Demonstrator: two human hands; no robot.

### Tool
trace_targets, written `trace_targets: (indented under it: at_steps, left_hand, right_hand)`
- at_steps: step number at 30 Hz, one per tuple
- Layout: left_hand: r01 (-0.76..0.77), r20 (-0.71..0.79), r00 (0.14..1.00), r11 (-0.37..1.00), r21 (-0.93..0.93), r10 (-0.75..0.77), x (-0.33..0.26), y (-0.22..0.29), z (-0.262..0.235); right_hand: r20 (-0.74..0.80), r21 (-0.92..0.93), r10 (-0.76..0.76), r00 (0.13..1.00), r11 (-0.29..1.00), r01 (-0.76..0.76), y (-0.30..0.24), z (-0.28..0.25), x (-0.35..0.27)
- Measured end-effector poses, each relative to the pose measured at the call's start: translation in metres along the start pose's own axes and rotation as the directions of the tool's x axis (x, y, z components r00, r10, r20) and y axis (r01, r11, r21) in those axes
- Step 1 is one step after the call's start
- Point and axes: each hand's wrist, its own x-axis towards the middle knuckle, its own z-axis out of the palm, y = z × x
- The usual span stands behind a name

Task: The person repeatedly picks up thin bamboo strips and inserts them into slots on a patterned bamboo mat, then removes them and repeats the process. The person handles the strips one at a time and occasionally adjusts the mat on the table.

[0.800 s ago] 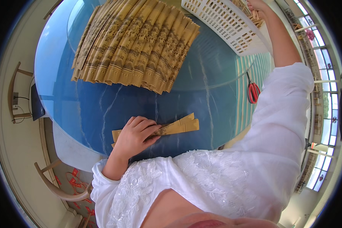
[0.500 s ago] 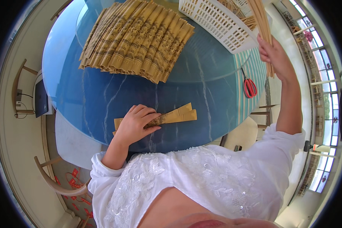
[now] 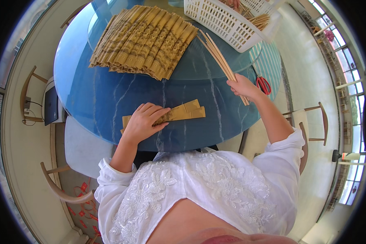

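My left hand (image 3: 143, 121) lies over a few flat gold paper chopstick sleeves (image 3: 188, 112) near the table's front edge. Its fingers are curved on top with the thumb along the near side, and the sleeves' ends fan out to the right. In my right hand (image 3: 244, 87) is a small bundle of pale wooden chopsticks (image 3: 218, 57), gripped near the lower end. The bundle slants up and left above the table, its far tips close to a large overlapping pile of printed gold sleeves (image 3: 144, 42).
A white slotted plastic basket (image 3: 221, 24) with more chopsticks (image 3: 259, 21) stands at the back right; what looks like another person's fingers show at its top. Red-handled scissors (image 3: 263, 85) lie on a striped cloth (image 3: 272, 61). The round blue table (image 3: 110, 95) carries a glass turntable.
My right hand has brought the chopsticks from beside the basket down and left over the table. My left hand stays on the sleeves. The view has shifted slightly.
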Motion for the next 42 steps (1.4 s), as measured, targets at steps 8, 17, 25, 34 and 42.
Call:
trace_targets:
  at_steps: [8,17,25,34,42]
  left_hand:
    - [-0.066,0.001,0.998,0.994,0.086,0.067,-0.002,0.0,0.004]
    - [0.058,0.071,0.995,0.986,0.157,-0.07,-0.016,0.004,-0.008]
    - [0.177,0.073,0.978,0.962,0.206,-0.195,-0.027,0.013,-0.016]
    - [-0.025,-0.036,0.999,0.984,0.175,0.031,-0.005,0.036,0.021]
    - [0.008,0.042,0.999,0.991,0.137,-0.014,0.012,0.043,0.029]
  right_hand:
    - [-0.23,-0.429,-0.174,0.957,0.901,0.06,0.002,-0.01,0.028]
    - [-0.378,-0.71,-0.363,0.852,0.705,-0.014,0.011,-0.005,0.021]
    - [-0.505,-0.703,-0.465,0.727,0.71,-0.034,0.032,-0.008,0.008]
    - [-0.7,0.087,-0.066,0.712,0.981,0.176,0.09,-0.008,-0.011]
    - [-0.573,0.461,0.019,0.82,0.835,0.302,0.094,-0.004,-0.002]
